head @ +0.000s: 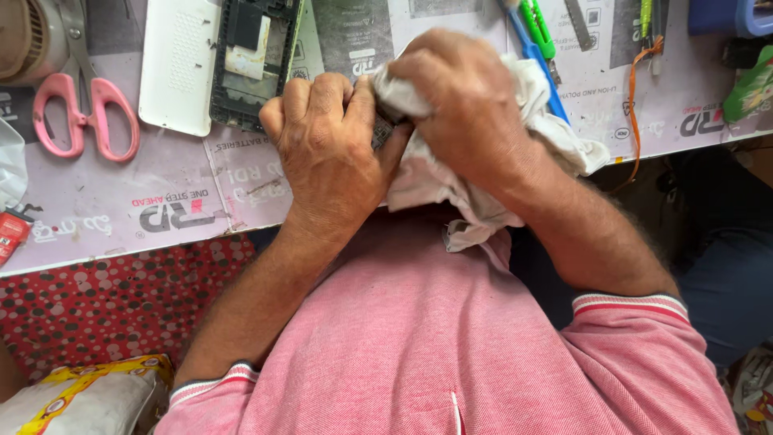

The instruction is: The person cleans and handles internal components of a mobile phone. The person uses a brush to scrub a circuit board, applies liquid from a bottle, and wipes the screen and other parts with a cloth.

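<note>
My left hand is closed around a small dark flat part, of which only a sliver shows between the two hands. My right hand presses a crumpled white cloth against that part. The cloth hangs down over my pink shirt. Both hands meet above the front edge of the work mat. What the part is stays hidden by the fingers.
On the mat lie pink scissors at the left, a white phone cover and an opened phone body. Blue and green tools lie at the back right. A red dotted cloth and a bag sit below left.
</note>
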